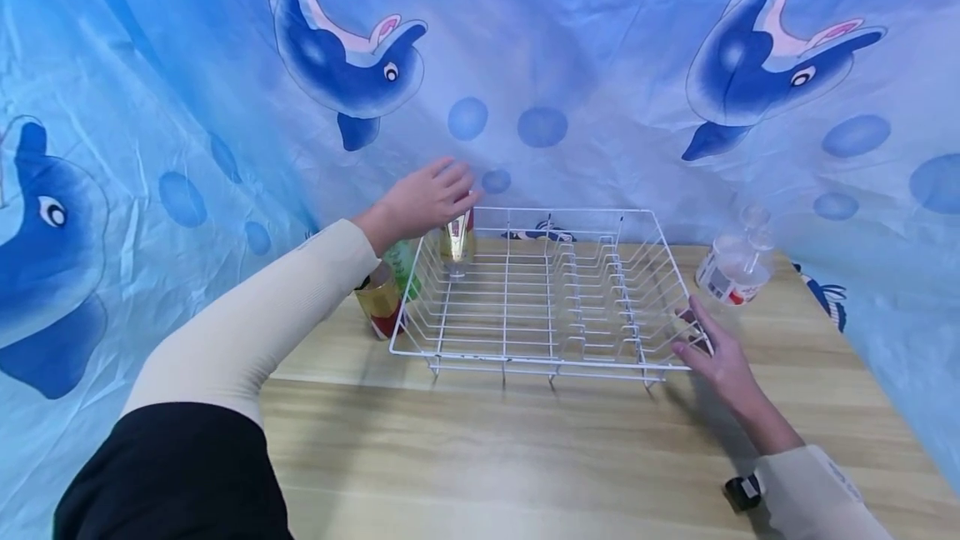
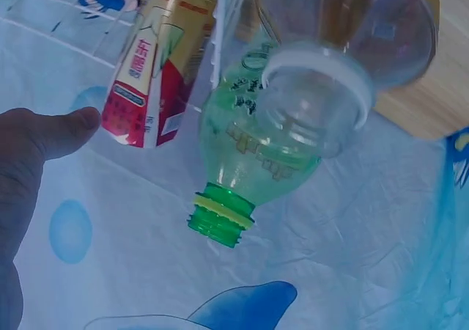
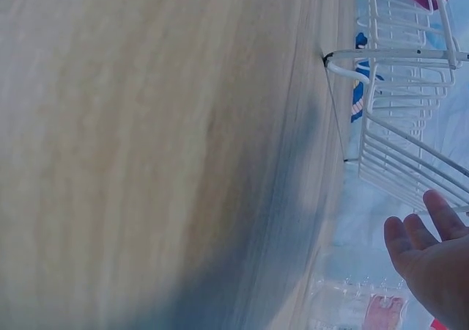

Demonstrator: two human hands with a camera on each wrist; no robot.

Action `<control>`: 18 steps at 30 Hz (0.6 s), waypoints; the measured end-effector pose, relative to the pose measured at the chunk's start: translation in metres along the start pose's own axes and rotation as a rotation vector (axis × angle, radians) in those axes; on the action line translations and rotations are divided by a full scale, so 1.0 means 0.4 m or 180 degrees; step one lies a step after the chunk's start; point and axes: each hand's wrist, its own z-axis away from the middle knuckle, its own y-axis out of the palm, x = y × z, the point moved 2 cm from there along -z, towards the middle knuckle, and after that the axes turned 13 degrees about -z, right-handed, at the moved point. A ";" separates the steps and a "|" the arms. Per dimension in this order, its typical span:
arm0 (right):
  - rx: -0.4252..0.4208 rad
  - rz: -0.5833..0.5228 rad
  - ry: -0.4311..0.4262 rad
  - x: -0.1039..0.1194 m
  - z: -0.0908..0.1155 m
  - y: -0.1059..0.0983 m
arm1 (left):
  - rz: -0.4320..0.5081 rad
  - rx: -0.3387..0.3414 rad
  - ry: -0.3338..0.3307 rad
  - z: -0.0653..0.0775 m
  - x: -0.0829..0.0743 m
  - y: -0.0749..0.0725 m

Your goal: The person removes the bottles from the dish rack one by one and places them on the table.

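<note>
My left hand (image 1: pixel 429 200) is over the back left corner of a white wire dish rack (image 1: pixel 517 365), fingers extended. Beneath it stands a gold and red drink can (image 1: pixel 456 244) inside the rack. From the left wrist, the thumb (image 2: pixel 69 132) shows right at the can's red end (image 2: pixel 150 88). My right hand (image 1: pixel 722 361) is at the rack's right side, thumb and fingers spread at its wires. In the right wrist view its fingers (image 3: pixel 410 235) are loosely extended just by the side wires (image 3: pixel 410 172).
Left of the rack stand a green plastic bottle (image 2: pixel 249 139) without a cap, a clear container (image 2: pixel 344 22) and a gold and red container (image 1: pixel 381 302). Clear plastic bottles (image 1: pixel 735 265) stand to the right. A blue dolphin-print sheet (image 1: pixel 585 48) hangs behind the wooden table (image 1: pixel 480 457).
</note>
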 end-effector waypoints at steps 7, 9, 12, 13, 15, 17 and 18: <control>0.0005 -0.0034 -0.0006 0.007 0.000 0.010 | -0.0284 0.0098 0.0351 -0.016 -0.006 0.032; 0.0006 -0.0047 -0.0018 0.010 -0.001 0.013 | -0.0361 0.0033 0.0396 -0.019 -0.006 0.043; 0.0022 -0.0044 0.0001 0.013 0.000 0.016 | -0.0424 -0.0081 0.0464 -0.024 -0.008 0.059; 0.0020 -0.0032 0.0013 0.013 0.002 0.016 | -0.0445 -0.0123 0.0485 -0.026 -0.010 0.064; 0.0016 -0.0011 0.0049 0.013 0.007 0.016 | -0.0481 -0.0170 0.0529 -0.032 -0.014 0.073; -0.0003 0.0019 0.0065 0.013 0.014 0.016 | -0.0523 -0.0158 0.0575 -0.039 -0.020 0.082; -0.0005 0.0030 0.0070 0.012 0.018 0.016 | -0.0530 -0.0112 0.0592 -0.043 -0.023 0.086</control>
